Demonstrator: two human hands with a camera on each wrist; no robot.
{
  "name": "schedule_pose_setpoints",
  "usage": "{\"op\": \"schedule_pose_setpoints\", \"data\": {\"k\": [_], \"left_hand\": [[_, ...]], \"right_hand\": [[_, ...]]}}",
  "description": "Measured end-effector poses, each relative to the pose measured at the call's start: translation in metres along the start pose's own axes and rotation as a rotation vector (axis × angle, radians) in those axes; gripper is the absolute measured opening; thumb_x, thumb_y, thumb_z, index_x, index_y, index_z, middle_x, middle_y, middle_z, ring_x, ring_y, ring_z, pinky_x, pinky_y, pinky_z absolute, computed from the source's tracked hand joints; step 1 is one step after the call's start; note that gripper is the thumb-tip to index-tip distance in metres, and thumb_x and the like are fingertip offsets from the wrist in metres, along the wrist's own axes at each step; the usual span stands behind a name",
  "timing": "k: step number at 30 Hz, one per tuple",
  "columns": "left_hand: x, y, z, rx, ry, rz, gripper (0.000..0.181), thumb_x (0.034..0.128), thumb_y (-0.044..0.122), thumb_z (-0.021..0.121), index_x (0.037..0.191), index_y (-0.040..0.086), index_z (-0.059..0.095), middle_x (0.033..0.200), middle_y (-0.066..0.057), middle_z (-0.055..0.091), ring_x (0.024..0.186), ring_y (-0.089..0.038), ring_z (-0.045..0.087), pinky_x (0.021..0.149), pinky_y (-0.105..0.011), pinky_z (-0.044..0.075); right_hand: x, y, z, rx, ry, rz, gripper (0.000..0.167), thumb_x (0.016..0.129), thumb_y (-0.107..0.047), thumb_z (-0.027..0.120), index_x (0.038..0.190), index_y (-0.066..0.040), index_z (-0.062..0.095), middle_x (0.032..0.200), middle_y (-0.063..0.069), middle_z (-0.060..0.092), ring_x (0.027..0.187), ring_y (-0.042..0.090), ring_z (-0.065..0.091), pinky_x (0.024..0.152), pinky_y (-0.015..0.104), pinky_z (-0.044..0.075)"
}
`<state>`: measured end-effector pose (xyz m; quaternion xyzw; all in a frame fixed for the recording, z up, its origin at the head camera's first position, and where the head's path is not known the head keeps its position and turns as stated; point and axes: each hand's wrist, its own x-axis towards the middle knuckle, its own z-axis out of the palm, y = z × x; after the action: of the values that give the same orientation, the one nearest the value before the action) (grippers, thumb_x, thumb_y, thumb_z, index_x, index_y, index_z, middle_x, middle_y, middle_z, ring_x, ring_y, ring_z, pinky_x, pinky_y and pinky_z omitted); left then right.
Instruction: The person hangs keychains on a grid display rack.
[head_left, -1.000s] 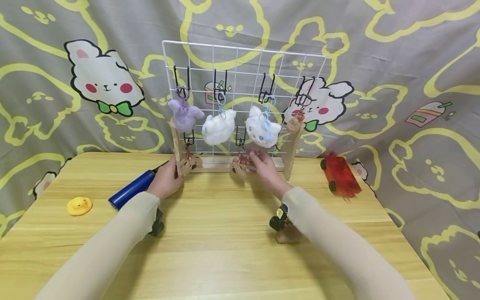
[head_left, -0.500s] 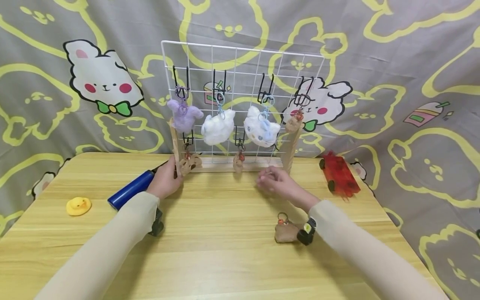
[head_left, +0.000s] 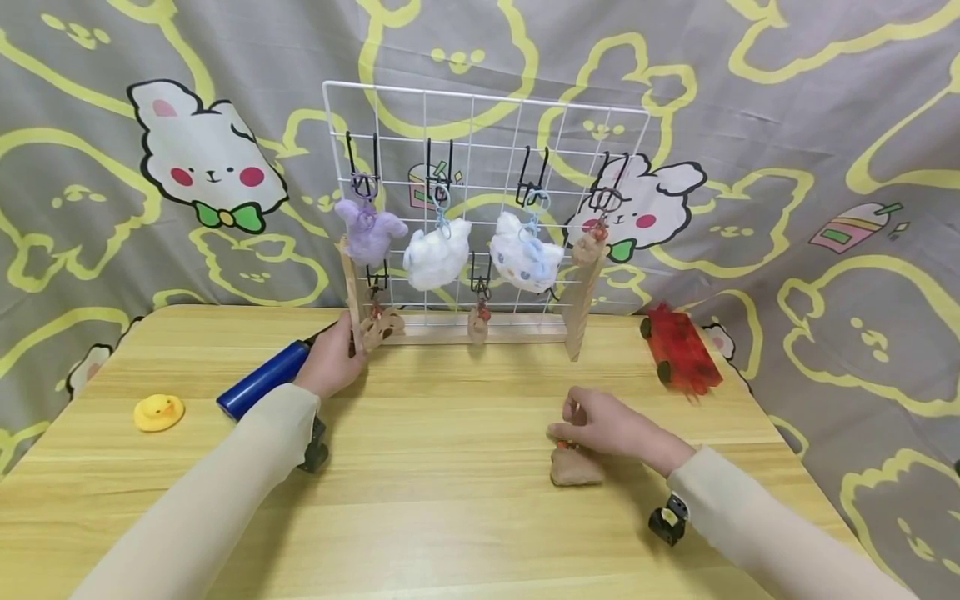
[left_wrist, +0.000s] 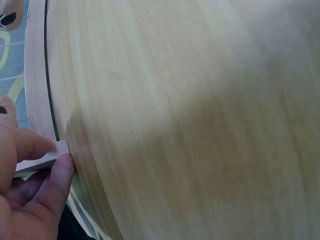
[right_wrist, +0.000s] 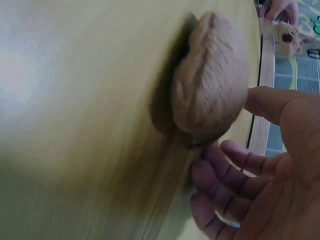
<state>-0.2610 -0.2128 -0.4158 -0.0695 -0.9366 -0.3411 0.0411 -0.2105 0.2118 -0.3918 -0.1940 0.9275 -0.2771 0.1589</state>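
My left hand (head_left: 331,360) pinches the end of the left wooden foot (left_wrist: 61,147) of a white wire grid rack (head_left: 474,100) between thumb and fingers. Beside a brown plush keychain (head_left: 576,467) on the table, my right hand (head_left: 611,427) reaches with loosely bent, parted fingers. In the right wrist view the plush (right_wrist: 212,80) lies just past the fingertips; whether they touch it I cannot tell. The keychain's ring is hidden by the hand. From the rack's black hooks hang a purple plush (head_left: 371,233), two white plushes (head_left: 437,257) and several small brown ones (head_left: 478,323).
Left of the rack lie a blue cylinder with a black handle (head_left: 264,379) and a yellow duck toy (head_left: 159,412). A red toy car (head_left: 681,350) sits at the back right. A patterned grey curtain (head_left: 780,100) hangs behind the wooden table (head_left: 420,500).
My right hand has let go of the small brown charm on the rack's lower middle hook and come back down to the brown plush keychain. The left hand has stayed on the foot.
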Motion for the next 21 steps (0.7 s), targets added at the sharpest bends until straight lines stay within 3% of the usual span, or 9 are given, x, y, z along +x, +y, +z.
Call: {"op": "schedule_pose_setpoints", "data": {"k": [5,21], "left_hand": [[0.0,0.0,0.0,-0.005,-0.004,-0.005,0.053,0.1007,0.003,0.055,0.149,-0.008,0.036,0.144,-0.036,0.055,0.129,-0.051,0.06,0.098,-0.061,0.055],[-0.002,0.003,-0.001,-0.009,-0.005,-0.017,0.056,0.1001,0.002,0.055,0.151,-0.008,0.034,0.147,-0.036,0.053,0.131,-0.051,0.058,0.102,-0.062,0.053]], "right_hand": [[-0.005,-0.007,0.007,-0.108,0.0,0.076,0.037,0.094,-0.039,0.077,0.095,-0.008,0.057,0.068,-0.002,0.05,0.064,0.013,0.049,0.06,0.027,0.04],[-0.009,-0.021,0.012,-0.222,-0.021,-0.036,0.017,0.096,-0.013,0.072,0.091,-0.007,0.057,0.077,0.001,0.054,0.072,0.014,0.049,0.066,0.027,0.043]]}}
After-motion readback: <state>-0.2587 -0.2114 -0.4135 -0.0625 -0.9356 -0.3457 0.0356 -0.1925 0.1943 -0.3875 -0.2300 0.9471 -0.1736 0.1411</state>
